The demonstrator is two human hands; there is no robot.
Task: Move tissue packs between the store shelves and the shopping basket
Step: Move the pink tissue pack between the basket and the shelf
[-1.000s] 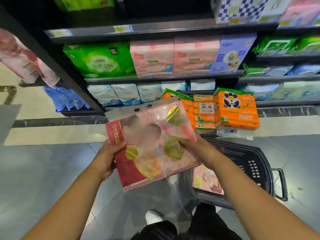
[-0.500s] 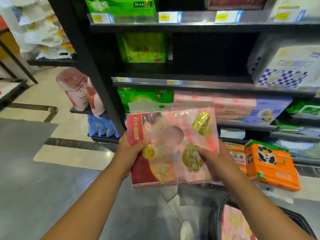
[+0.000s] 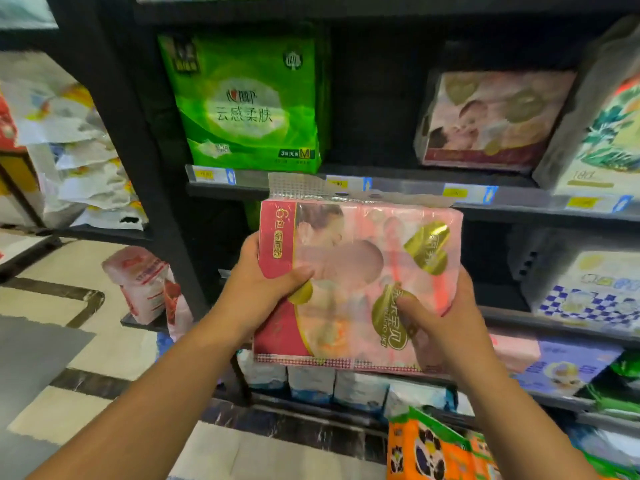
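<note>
I hold a pink and red tissue pack with gold leaf marks upright in front of the shelves. My left hand grips its red left edge, thumb on the front. My right hand grips its lower right corner. The pack's clear top flap reaches the edge of the shelf with yellow price tags. On that shelf, a matching pink pack stands at the right and a green pack at the left, with a dark gap between them. The basket is out of view.
A floral pack and a blue-checked pack sit at the right. An orange panda pack lies at the bottom. A black upright post bounds the shelves on the left, with tiled floor beyond it.
Both hands have lifted the pink pack from above the basket up to the level of the tagged shelf. The view has tilted up, and the basket has dropped out of sight.
</note>
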